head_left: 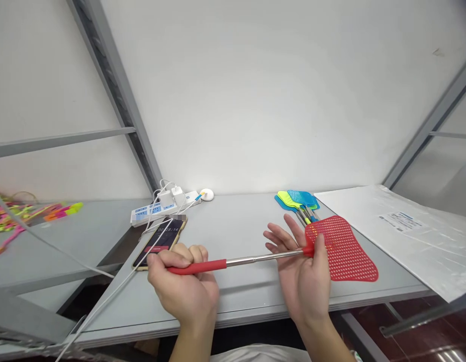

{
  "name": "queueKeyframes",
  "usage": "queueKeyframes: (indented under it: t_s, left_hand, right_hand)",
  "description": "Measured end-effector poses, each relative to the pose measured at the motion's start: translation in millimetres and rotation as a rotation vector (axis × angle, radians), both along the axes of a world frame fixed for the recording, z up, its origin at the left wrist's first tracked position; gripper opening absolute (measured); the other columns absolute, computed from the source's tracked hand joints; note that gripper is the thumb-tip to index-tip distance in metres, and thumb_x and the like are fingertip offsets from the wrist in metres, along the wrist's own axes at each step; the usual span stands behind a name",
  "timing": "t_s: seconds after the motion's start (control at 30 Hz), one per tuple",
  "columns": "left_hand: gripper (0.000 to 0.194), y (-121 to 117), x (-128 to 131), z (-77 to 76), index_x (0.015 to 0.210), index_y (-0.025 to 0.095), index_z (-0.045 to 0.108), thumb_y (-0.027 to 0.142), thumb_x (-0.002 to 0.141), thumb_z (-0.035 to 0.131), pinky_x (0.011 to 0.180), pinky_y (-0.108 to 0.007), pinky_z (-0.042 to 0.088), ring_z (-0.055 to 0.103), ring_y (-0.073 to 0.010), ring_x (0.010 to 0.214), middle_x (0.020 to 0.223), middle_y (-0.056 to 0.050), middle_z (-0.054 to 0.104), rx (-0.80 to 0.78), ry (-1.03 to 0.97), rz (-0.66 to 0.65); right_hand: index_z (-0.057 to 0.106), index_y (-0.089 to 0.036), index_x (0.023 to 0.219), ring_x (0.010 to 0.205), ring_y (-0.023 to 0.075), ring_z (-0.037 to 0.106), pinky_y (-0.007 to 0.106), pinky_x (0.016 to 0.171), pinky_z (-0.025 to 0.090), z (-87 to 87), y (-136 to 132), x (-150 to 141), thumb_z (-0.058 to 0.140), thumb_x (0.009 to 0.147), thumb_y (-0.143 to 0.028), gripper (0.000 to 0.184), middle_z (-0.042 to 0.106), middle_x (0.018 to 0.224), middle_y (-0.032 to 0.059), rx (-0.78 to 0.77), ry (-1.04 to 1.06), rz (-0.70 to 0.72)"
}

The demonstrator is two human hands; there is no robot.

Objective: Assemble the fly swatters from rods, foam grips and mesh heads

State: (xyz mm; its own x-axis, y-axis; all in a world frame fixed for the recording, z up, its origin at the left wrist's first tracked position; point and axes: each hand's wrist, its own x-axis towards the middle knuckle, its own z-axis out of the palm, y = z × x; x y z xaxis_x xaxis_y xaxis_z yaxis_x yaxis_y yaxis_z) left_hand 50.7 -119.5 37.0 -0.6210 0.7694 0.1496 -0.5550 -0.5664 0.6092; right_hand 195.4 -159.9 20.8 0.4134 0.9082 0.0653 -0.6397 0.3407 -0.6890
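A red fly swatter (346, 251) with a telescopic metal rod lies across the view in front of me, its mesh head to the right. Around its red grip my left hand (187, 281) is closed. My right hand (302, 274) has its fingers stretched out and spread, palm up; the swatter's neck rests in the crook beside the thumb, which crosses in front of the mesh. Behind that hand, a pile of blue and yellow-green fly swatters (298, 201) lies on the grey table (240, 216).
A phone (161, 241) showing a timer lies left, under white cables. Behind it are a power strip (142, 213) with chargers and a round white device (207, 194). A white package (413, 236) covers the right side. Colourful items (63, 211) lie on the left shelf. Metal posts (119, 95) frame the table.
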Motion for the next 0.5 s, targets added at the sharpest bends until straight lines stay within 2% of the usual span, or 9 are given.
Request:
queueKeyframes:
  t_s: [0.17, 0.27, 0.4, 0.5]
  left_hand:
    - [0.047, -5.1, 7.5, 2.3, 0.051, 0.019, 0.032, 0.035, 0.093, 0.045, 0.043, -0.028, 0.02, 0.017, -0.0092, 0.041, 0.047, 0.006, 0.019, -0.016, -0.044, -0.035]
    - [0.047, -18.9, 12.1, 6.0, 0.051, 0.019, 0.03, 0.034, 0.093, 0.043, 0.042, -0.028, 0.02, 0.015, -0.0098, 0.04, 0.046, 0.006, 0.017, -0.028, -0.1, -0.029]
    - [0.052, -48.2, 13.6, 8.1, 0.047, 0.018, 0.033, 0.04, 0.093, 0.046, 0.042, -0.027, 0.025, 0.014, -0.0089, 0.041, 0.046, 0.005, 0.014, 0.154, -0.014, -0.017]
    - [0.053, -53.8, 14.3, 6.0, 0.045, 0.018, 0.038, 0.042, 0.092, 0.046, 0.043, -0.027, 0.028, 0.015, -0.0085, 0.041, 0.045, 0.005, 0.015, 0.228, 0.046, -0.035]
  right_hand:
    - [0.068, -0.02, 0.116, 0.108, 0.0261, 0.067, 0.046, 0.099, 0.042, 4.2, 3.9, -3.8, 0.036, 0.097, -0.05, 0.048, 0.075, 0.11, 0.0102, 0.062, -0.067, -0.156]
    - [0.07, -0.018, 0.107, 0.104, 0.0264, 0.068, 0.047, 0.098, 0.043, 0.0, 7.4, -9.0, 0.034, 0.097, -0.045, 0.046, 0.076, 0.101, 0.0108, 0.075, -0.033, -0.202]
    - [0.072, -0.016, 0.1, 0.096, 0.0247, 0.07, 0.046, 0.098, 0.044, -12.6, 11.8, -16.8, 0.036, 0.095, -0.044, 0.045, 0.076, 0.101, 0.0116, -0.006, 0.059, -0.098]
    - [0.072, -0.016, 0.098, 0.083, 0.0223, 0.071, 0.045, 0.094, 0.047, -13.3, 10.9, -15.7, 0.039, 0.094, -0.045, 0.044, 0.076, 0.1, 0.0115, -0.034, 0.109, -0.055]
